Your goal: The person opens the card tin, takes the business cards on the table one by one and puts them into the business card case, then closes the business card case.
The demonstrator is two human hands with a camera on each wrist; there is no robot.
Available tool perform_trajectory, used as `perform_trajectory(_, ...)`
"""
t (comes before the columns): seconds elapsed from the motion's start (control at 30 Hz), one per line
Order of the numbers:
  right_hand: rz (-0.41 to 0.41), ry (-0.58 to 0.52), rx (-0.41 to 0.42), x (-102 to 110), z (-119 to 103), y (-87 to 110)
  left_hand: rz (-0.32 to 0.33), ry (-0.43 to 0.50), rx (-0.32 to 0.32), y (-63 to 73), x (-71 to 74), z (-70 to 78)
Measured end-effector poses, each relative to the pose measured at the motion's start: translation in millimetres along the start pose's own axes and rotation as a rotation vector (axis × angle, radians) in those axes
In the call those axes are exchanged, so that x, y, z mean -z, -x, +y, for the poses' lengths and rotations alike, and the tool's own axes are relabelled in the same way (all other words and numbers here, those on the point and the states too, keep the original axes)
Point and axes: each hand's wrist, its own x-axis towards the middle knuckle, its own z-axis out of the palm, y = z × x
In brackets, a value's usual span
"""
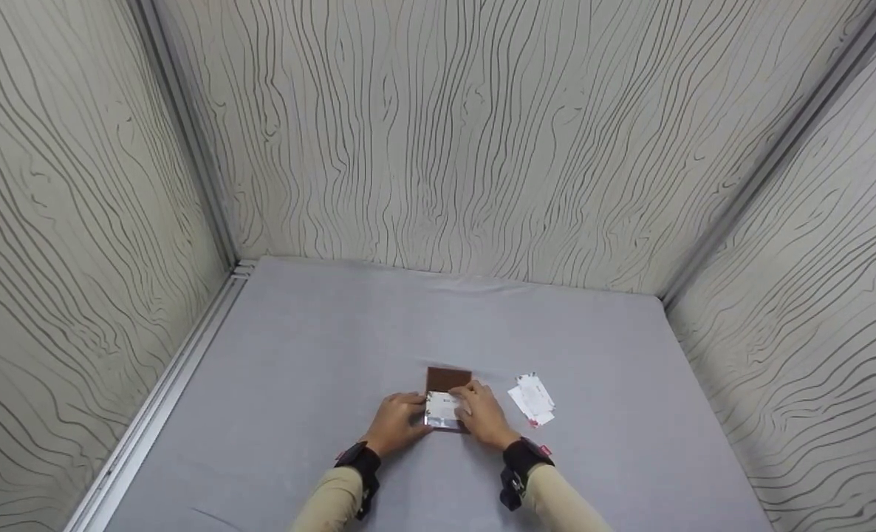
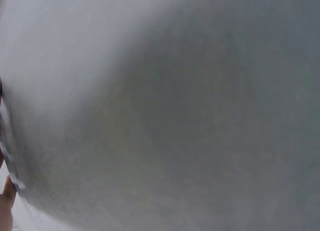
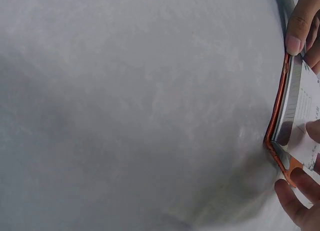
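Note:
A brown card holder lies opened out on the grey cloth, its clear sleeves towards the person. Over the sleeves is a white card with small print; the right wrist view shows part of it inside the clear pocket. My left hand grips the holder's left side, thumb at the near corner. From the right, my right hand pinches the white card, its thumb and index finger on the printed face. Other right-hand fingers sit by the holder's brown edge. Only bits of fingers show in the left wrist view.
A loose pile of white cards, some with red marks, lies on the cloth right of the right hand. Wood-grain panels enclose the table at the back and both sides. A metal rail runs along the left edge.

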Motion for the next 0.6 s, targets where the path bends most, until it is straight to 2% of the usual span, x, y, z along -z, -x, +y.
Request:
perform_trajectory(0.43, -0.104, 0.091, 0.000, 0.6, -0.9, 2.7, -0.013, 0.041, 0.009, -0.2, 3.4, 2.2)
perform_trajectory(0.6, -0.084, 0.063, 0.000, 1.1, 1.8, 4.0, 0.002, 0.053, -0.003, 0.5, 5.7, 4.2)
